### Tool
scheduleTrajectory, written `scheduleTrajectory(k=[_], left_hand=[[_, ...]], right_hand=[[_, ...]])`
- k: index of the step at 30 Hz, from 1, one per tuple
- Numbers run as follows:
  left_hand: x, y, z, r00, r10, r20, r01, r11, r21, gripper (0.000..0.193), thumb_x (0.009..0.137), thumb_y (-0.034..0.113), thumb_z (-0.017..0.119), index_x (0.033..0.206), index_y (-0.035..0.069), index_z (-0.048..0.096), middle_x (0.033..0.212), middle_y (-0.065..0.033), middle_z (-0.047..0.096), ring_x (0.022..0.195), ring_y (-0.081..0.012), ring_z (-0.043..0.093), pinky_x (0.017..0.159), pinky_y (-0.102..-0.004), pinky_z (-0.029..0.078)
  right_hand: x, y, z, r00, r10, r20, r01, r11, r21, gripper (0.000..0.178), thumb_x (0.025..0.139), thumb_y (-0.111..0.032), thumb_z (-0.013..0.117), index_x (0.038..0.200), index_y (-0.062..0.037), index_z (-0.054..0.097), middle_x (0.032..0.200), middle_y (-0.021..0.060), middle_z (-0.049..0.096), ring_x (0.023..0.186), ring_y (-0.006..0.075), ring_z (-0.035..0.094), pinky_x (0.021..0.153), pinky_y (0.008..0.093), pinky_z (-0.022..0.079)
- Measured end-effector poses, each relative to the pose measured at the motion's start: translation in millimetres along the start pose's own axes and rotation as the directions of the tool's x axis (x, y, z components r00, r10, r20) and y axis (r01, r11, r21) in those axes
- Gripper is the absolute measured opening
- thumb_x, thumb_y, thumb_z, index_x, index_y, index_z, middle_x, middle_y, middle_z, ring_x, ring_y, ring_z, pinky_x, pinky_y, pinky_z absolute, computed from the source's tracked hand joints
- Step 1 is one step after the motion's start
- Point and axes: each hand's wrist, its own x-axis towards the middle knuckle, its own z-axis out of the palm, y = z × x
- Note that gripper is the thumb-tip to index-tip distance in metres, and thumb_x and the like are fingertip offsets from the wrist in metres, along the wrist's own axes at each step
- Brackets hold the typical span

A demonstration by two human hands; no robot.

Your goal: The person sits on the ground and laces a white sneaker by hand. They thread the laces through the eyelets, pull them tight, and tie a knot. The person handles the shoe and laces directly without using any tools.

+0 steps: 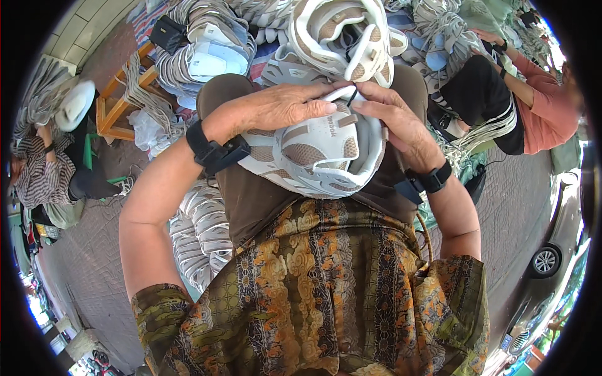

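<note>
A white shoe upper [301, 150] with tan mesh panels lies across my lap, its rounded side toward me. My left hand [276, 108] grips its far edge from the left, thumb stretched along the top. On the right side, my right hand [396, 122] holds the same edge, fingers curled over the padded rim. Both thumbs point inward, a small gap apart. A thin black strip [353, 97] shows between my hands at the far edge; what it is I cannot tell. Some fingertips are hidden behind the upper.
Just beyond my knees sits a pile of similar white uppers [338, 31]. More stacks [204, 53] stand at the far left near a wooden stool frame [103, 109]. Beside my left leg are nested uppers [204, 232]. People sit at left and right; a parked car [552, 250] is at right.
</note>
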Motion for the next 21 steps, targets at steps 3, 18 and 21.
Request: scheduleTrajectory(k=[3, 18, 21], left_hand=[[-3.8, -0.8, -20.7, 0.998, -0.010, 0.057, 0.007, 0.999, 0.047, 0.061, 0.093, 0.050, 0.047, 0.135, 0.006, 0.046, 0.123, -0.0159, 0.058, 0.112, -0.0257, 0.054, 0.096, -0.0349, 0.041], [-44.0, -6.7, 115.9, 0.841, 0.006, -0.542, -0.026, 0.999, -0.029, 0.095, 0.090, 0.061, 0.043, 0.133, -0.020, 0.021, 0.113, -0.0391, 0.050, 0.104, -0.0457, 0.056, 0.085, -0.0462, 0.049], [-52.3, 23.9, 135.2, 0.853, 0.074, -0.517, -0.075, 0.997, 0.020, 0.100, 0.088, 0.062, 0.046, 0.133, -0.022, 0.014, 0.110, -0.0397, 0.050, 0.097, -0.0467, 0.057, 0.082, -0.0456, 0.050]], right_hand=[[8.7, -22.1, -0.4, 0.999, -0.001, -0.047, -0.004, 0.995, -0.097, 0.034, 0.089, -0.018, 0.056, 0.117, 0.0010, 0.061, 0.105, 0.0084, 0.064, 0.092, 0.0134, 0.060, 0.083, 0.0254, 0.048], [46.1, -130.1, -10.3, 0.999, 0.049, 0.002, -0.037, 0.779, -0.625, 0.025, 0.090, -0.023, 0.058, 0.079, -0.0015, 0.065, 0.079, 0.0050, 0.065, 0.076, 0.0111, 0.059, 0.077, 0.0264, 0.045], [44.1, -177.2, 8.4, 0.979, 0.089, 0.184, 0.087, 0.633, -0.769, 0.027, 0.090, -0.026, 0.057, 0.076, -0.0036, 0.062, 0.078, 0.0057, 0.064, 0.076, 0.0149, 0.060, 0.075, 0.0273, 0.046]])
